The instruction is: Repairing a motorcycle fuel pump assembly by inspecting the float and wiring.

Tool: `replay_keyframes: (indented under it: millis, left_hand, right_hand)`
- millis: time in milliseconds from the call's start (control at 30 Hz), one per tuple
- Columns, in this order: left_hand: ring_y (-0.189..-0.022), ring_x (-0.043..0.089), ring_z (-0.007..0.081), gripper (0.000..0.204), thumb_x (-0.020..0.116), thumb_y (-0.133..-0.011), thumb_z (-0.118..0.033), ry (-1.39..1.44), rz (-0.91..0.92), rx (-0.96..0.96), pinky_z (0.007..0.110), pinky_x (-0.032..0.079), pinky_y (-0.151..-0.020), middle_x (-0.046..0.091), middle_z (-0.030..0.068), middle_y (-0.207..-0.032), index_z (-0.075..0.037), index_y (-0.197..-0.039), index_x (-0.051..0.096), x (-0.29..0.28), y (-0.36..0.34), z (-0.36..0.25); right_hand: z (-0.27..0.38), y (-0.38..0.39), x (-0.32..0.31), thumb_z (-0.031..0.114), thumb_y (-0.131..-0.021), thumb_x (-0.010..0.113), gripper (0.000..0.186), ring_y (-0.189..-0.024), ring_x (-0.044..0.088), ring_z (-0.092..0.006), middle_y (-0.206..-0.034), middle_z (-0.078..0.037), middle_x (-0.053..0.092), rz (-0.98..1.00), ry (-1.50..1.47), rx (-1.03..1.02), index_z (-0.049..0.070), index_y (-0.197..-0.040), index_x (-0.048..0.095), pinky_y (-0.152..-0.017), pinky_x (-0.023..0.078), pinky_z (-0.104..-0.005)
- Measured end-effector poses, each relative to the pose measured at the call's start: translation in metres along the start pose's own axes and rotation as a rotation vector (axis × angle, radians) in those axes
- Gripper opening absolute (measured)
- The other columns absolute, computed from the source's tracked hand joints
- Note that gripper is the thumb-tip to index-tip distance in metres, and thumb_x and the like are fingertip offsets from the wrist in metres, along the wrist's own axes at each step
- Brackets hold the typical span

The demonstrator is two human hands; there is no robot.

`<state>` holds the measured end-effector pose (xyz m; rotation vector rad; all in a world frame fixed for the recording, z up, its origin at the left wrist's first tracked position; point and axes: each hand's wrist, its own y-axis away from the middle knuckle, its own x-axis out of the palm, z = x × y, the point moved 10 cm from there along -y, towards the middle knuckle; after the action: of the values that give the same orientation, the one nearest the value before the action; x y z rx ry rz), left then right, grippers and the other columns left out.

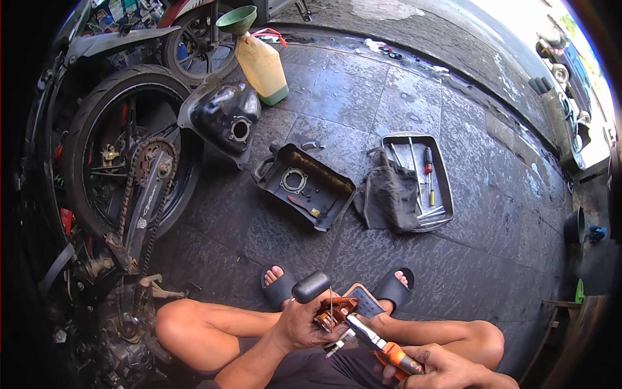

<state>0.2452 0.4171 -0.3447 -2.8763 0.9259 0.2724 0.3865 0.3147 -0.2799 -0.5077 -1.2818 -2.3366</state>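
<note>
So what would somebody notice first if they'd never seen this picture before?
Probably the two hands at the bottom: the left hand grips a small coppery metal part, and the right hand holds an orange-handled tool against it. Next comes the big motorcycle wheel with its chain on the left. In the middle of the wet tiled floor sit a black parts tray and a metal tray of tools.

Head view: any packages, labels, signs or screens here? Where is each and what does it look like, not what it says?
Jug: top centre on the paving, yellowish plastic, green base, green funnel in its neck; no label visible.
Packets: top left behind the wheel, a colourful blurred row.
No signs or screens.
</note>
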Motion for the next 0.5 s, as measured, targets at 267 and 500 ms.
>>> replay_keyframes:
  millis: [267,500]
  left_hand:
    - [-0.083,0.060,0.0076,0.051,0.078,-0.085,-0.022,0.421,-0.071,-0.144,0.025,0.051,-0.071,0.062,0.0063,-0.097,-0.001,-0.117,0.045,0.009,0.005,0.026]
    - [-0.097,0.067,0.0164,0.058,0.076,-0.084,-0.007,0.283,-0.065,-0.202,0.031,0.057,-0.084,0.062,0.0144,-0.111,-0.001,-0.126,0.036,0.021,0.002,0.018]
  right_hand:
    - [0.015,0.013,-0.005,0.006,-0.084,0.064,0.034,-0.079,0.047,-0.0063,-0.094,0.003,0.053,-0.088,0.167,-0.187,0.001,-0.116,0.056,-0.068,0.037,-0.0195]
    - [0.015,-0.026,-0.031,0.001,-0.082,0.074,0.040,-0.098,0.058,-0.0188,-0.111,-0.008,0.057,-0.593,-0.036,-0.641,0.001,-0.118,0.054,-0.085,0.048,-0.0349]
